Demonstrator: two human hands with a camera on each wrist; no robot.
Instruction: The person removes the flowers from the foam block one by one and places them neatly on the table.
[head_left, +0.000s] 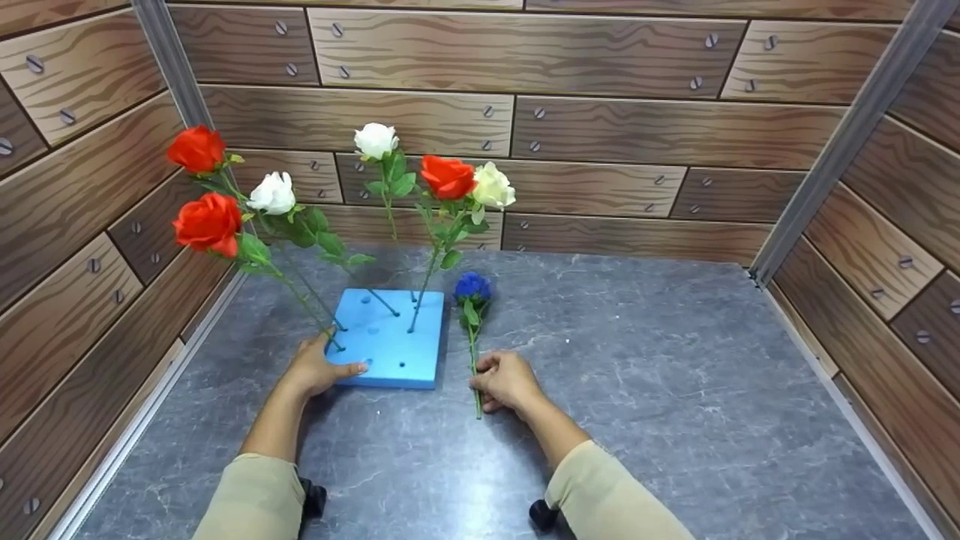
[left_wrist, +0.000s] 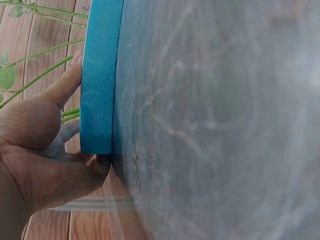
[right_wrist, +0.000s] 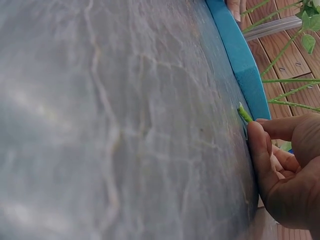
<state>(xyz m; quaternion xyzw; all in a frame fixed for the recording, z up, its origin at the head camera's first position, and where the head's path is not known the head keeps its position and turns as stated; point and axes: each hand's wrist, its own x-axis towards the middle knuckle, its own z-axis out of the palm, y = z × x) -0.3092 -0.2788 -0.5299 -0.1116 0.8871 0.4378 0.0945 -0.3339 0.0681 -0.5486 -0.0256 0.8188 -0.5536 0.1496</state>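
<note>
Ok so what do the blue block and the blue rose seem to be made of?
Blue block: probably dense foam, mostly matte; its side looks finely grained in the left wrist view.

Blue rose: likely artificial, perhaps fabric petals, too small to be sure; its evenly green stem suggests plastic.

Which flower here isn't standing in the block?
The blue flower: it is beside the light-blue block, its stem pinched by the right hand, whereas the red flowers, white flowers and pale yellow flower stand in the block.
</note>
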